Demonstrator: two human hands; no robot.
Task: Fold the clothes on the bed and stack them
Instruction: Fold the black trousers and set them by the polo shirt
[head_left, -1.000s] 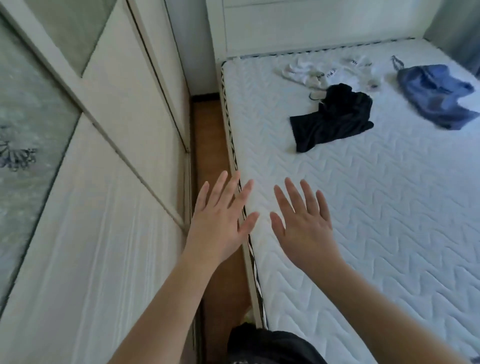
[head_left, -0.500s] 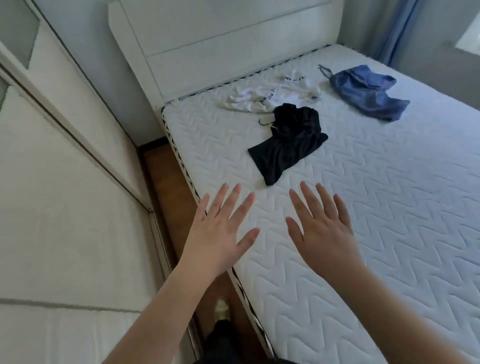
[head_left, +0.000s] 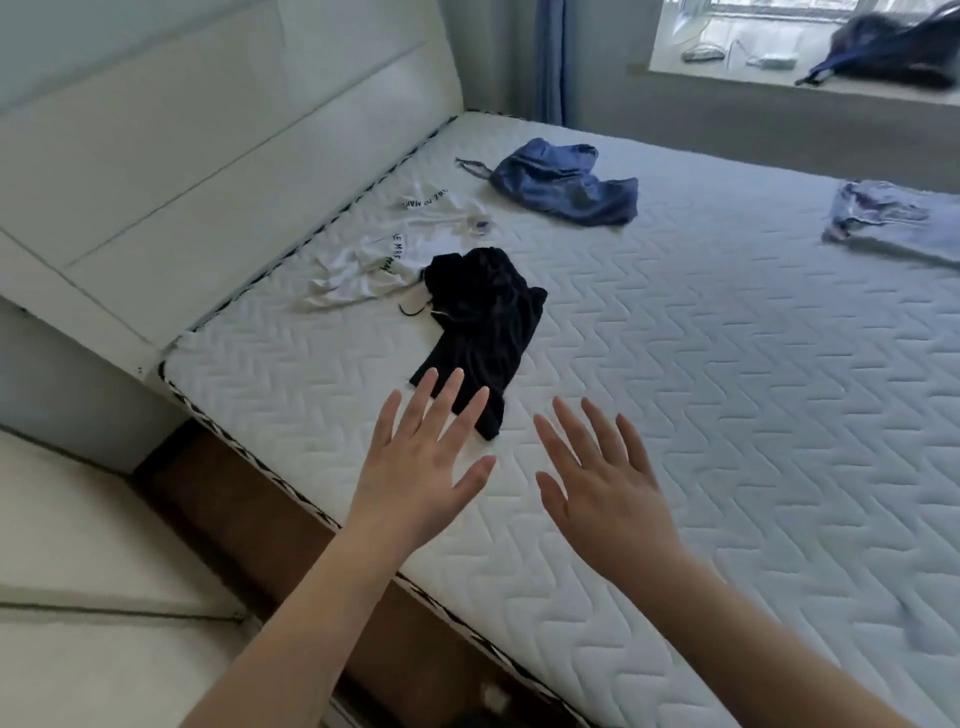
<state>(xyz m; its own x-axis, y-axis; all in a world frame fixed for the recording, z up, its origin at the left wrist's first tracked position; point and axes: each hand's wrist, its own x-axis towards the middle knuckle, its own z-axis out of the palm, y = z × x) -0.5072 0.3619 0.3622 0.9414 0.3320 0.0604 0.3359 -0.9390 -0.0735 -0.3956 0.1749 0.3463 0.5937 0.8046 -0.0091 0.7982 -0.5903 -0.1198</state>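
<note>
Head view. Left hand: fingers spread straight, holding nothing, above the mattress edge. Right hand: the same, beside it. Black garment: crumpled, long axis toward the hands. White garment: black lettering, partly legible "LE MAR". Blue garment beyond; pale blue garment far right.

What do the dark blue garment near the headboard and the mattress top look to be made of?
Dark blue garment: thin, slightly glossy fabric, perhaps satin or a synthetic; its crumpled folds catch the light. Mattress: white quilted textile with a matte finish, stitched in raised zigzag rows; the fibre cannot be told.
</note>
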